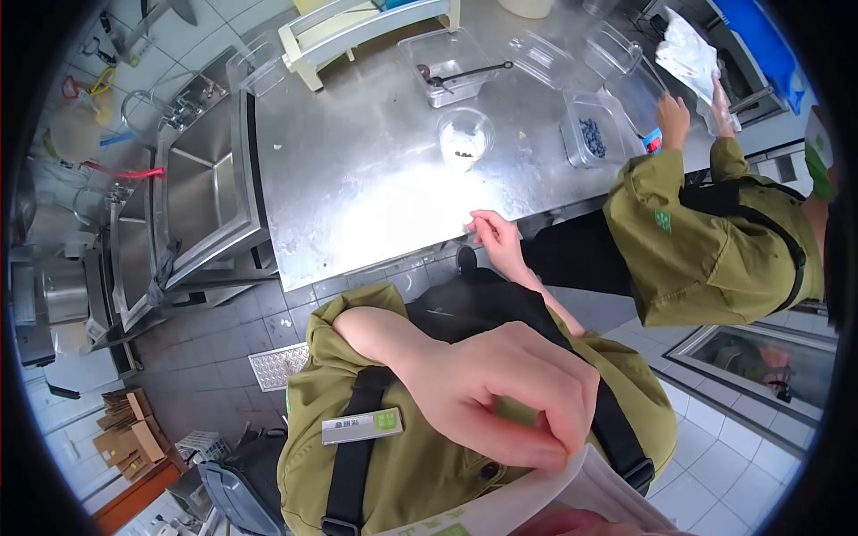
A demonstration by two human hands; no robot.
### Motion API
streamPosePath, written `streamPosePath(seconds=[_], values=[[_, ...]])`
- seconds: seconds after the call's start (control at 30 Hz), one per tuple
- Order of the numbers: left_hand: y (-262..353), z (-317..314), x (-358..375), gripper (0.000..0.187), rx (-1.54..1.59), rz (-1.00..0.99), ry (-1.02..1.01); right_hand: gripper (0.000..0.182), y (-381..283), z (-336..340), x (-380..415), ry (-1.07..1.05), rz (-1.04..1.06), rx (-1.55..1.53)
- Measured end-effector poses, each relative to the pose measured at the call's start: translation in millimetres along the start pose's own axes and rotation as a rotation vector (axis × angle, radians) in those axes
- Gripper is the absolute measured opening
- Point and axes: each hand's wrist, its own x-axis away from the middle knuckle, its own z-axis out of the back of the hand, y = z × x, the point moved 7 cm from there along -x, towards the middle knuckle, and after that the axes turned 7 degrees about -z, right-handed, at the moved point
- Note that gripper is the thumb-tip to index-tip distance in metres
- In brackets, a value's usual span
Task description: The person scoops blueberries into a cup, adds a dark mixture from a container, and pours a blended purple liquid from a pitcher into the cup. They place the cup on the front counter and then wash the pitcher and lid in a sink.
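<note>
left hand (505, 384): thumb and forefinger pinch the rim of a translucent curved plastic mouth shield (536, 487). the shield is on the wearer's side of the long stainless-steel table (349, 179), close under the camera, clear of the near edge. rim grip probably keeps fingertips off most of the clear panel.

right hand (497, 239): fingers loosely curled at the table's near edge. can't tell if it pinches anything or touches the steel; likely just parked there.

nearest to it: a clear round plastic cup (466, 125) with a few dark bits in the bottom, set in from the table's near edge, presumably for easy reach. a clear rectangular tub (466, 61) sits nearer the table's far edge, black long-handled ladle (483, 71) lying across it, handle past the rim, probably so it's easy to grab.

toward the table end away from the sink (201, 192): clear box (581, 105) of dark-blue berries (591, 138), by a co-worker in an olive sleeve (645, 183).
</note>
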Motion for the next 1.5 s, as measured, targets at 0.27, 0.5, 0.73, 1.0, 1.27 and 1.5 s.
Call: streamPosePath(seconds=[0.27, 0.5, 0.73, 1.0, 1.27, 1.5], values=[[-49.3, 32.4, -46.7, 0.01, 0.051, 0.075, -0.031, 0.02, -14.4, 73.2, -39.6, 0.148, 0.074, -0.017], [-78.7, 63.4, -69.8, 0.011, 0.011, 0.136, 0.008, 0.02, -5.5, 78.3, -60.6, 0.055, 0.088, -0.039], [-85.9, 75.6, -72.2, 0.012, -0.005, 0.168, 0.051, 0.019, -21.5, 80.2, -72.4, 0.077, 0.135, -0.015], [-53.6, 74.6, -56.5, 0.011, -0.014, 0.132, 0.067, 0.019, -25.1, 59.6, -79.1, 0.126, 0.128, -0.053], [1.8, 63.3, -31.5, 0.006, -0.09, -0.01, 0.057, 0.017, -35.9, 32.7, -82.6, 0.225, 0.131, -0.068], [38.4, 68.2, -9.6, 0.008, -0.142, -0.043, 0.082, 0.011, -98.3, 60.7, -95.5, 0.468, 0.429, 0.154]])
